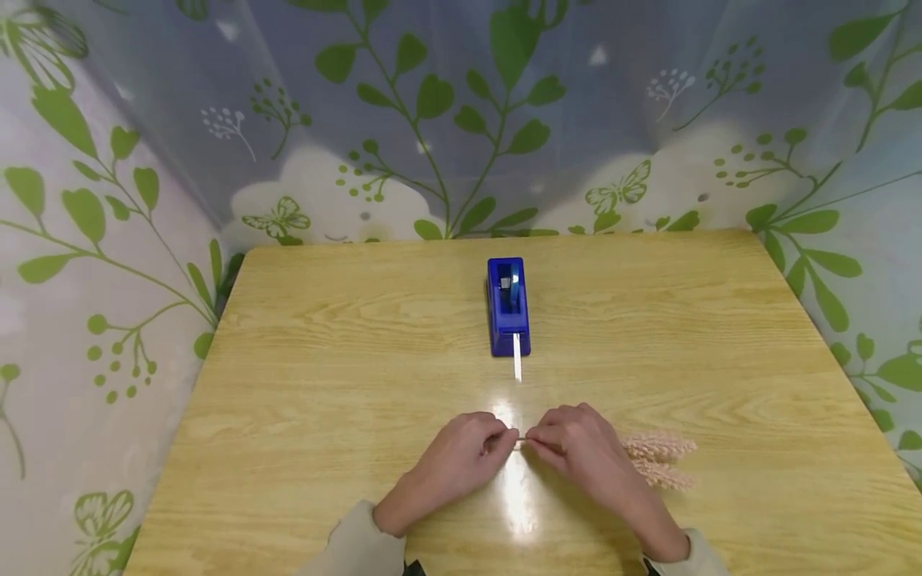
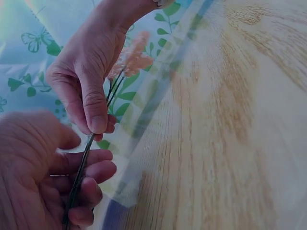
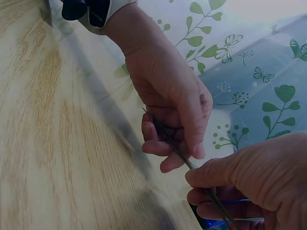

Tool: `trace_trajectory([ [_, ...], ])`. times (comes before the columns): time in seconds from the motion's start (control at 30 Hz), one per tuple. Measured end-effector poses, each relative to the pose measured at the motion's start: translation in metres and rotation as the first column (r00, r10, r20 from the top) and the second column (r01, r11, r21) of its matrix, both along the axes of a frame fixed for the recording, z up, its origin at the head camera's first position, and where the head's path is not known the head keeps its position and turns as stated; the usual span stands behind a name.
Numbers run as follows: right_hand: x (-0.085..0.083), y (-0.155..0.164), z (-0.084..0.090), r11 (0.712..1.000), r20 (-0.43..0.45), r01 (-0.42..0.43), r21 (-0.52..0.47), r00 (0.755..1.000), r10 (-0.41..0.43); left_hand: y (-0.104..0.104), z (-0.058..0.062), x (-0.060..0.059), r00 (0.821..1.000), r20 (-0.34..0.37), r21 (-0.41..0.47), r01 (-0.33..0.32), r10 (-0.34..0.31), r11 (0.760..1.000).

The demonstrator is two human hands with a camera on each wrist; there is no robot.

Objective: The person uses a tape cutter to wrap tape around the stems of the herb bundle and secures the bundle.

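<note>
Pink flower sprigs with fluffy heads and thin dark stems lie across both hands, low over the table. My right hand pinches the stems between thumb and fingers, and the flower heads stick out past it to the right. Just left of it, my left hand has its fingers curled around the lower stems. In the left wrist view, this hand's thumb is lifted a little off them. A short piece of stem shows between the two hands in the head view.
Beyond the hands stands a blue tape dispenser, a strip of tape hanging out of its front toward me. The wood-grain table ends at a leaf-patterned curtain at the back and sides.
</note>
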State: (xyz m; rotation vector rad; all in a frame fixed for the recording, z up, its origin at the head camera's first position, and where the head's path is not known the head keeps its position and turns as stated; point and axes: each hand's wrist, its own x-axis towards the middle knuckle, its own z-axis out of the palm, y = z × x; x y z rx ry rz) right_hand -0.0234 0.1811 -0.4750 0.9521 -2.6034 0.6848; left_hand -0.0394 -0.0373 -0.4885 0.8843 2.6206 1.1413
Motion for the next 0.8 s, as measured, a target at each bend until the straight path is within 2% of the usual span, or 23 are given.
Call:
trace_trajectory([
  [0.17,0.0005,-0.0011,-0.0018,1.000,-0.029,-0.005,-0.001,1.000,0.005,0.0006,-0.0046,0.0011,1.000,0.023,-0.080,0.013,-0.012,0.997],
  [0.47,-0.0002,-0.0029,-0.0062,1.000,-0.031,0.006,0.003,0.999,-0.006,0.0016,-0.0037,-0.0009,0.999,0.020,-0.091,0.044,-0.042,0.995],
  [0.6,0.0005,-0.0037,-0.0062,1.000,0.042,0.016,0.020,0.999,-0.017,0.0016,-0.0028,-0.0017,0.999,0.010,-0.080,0.038,-0.038,0.996],
  [0.7,0.0017,-0.0046,-0.0044,0.999,0.135,0.015,0.034,0.991,-0.019,0.0014,-0.0028,-0.0021,1.000,-0.014,-0.069,0.025,-0.026,0.997],
  [0.8,0.0024,-0.0058,-0.0027,0.998,0.188,0.007,0.058,0.982,-0.018,0.0017,-0.0033,-0.0024,0.999,-0.033,-0.057,0.013,-0.014,0.998],
])
